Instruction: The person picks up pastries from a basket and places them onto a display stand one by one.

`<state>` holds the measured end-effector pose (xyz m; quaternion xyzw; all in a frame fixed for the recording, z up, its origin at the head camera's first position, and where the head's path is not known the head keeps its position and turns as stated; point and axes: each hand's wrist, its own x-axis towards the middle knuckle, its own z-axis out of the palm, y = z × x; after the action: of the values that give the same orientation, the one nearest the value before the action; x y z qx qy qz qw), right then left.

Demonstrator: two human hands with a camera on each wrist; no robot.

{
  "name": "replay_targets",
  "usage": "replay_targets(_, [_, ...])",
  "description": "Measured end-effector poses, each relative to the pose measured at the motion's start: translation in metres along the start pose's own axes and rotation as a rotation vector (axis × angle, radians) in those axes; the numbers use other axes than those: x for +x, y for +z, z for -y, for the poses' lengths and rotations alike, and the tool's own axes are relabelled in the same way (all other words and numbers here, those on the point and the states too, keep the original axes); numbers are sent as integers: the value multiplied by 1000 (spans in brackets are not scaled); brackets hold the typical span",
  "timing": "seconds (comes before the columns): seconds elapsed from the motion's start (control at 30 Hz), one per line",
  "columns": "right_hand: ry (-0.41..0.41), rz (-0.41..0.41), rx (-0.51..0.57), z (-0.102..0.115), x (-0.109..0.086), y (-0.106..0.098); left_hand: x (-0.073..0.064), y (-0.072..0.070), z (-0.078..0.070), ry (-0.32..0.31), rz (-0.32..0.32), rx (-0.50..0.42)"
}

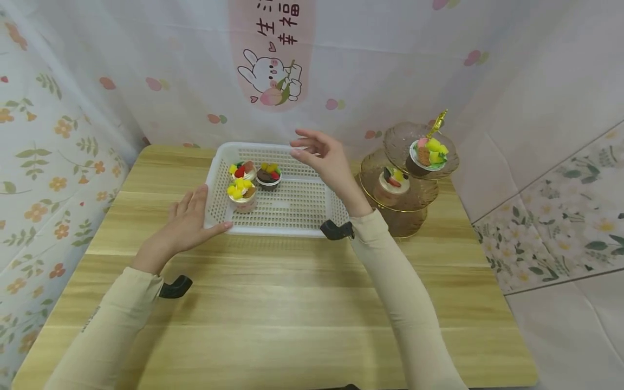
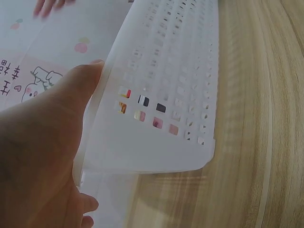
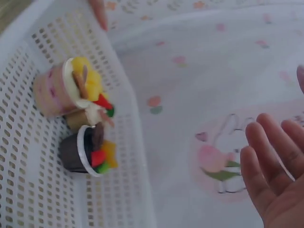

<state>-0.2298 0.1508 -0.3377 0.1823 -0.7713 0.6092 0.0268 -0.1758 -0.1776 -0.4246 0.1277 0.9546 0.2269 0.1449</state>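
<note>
My left hand (image 1: pixel 187 222) rests at the near left corner of a white plastic basket (image 1: pixel 302 232), its thumb along the rim in the left wrist view. Three cupcakes stand together in the basket's left part: a yellow-topped cupcake (image 1: pixel 242 201) in front, a strawberry-topped cupcake (image 1: pixel 242 172) behind it, and a dark chocolate cupcake (image 1: pixel 268 182) to their right. My right hand (image 1: pixel 322 154) hovers over the basket's far right side with loosely bent fingers and nothing in them. In the right wrist view its fingers (image 3: pixel 268 152) show apart from the cupcakes.
Right of the basket stands a tiered stand (image 1: pixel 374 162) with gold rims. A fruit-topped cupcake (image 1: pixel 423 157) sits on its top tier, a pale cupcake (image 1: pixel 391 187) on the middle one. A patterned curtain (image 1: pixel 195 70) hangs behind the wooden table (image 1: pixel 273 303).
</note>
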Motion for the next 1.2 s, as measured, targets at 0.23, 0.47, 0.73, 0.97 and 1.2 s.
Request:
replay_targets(0.23, [172,287,-27,-17,44,42,1,1,1,-2,-4,-5])
replay_targets(0.47, [191,472,-162,-66,59,70,2,2,1,-2,4,-7])
replay_targets(0.73, [232,554,-285,-93,65,79,3,1,3,-12,-3,1])
replay_targets(0.97, [166,563,-423,-98,65,88,4,1,0,-10,-3,8])
replay_targets(1.2, [144,574,-531,-98,64,98,2,-1,-1,-16,2,9])
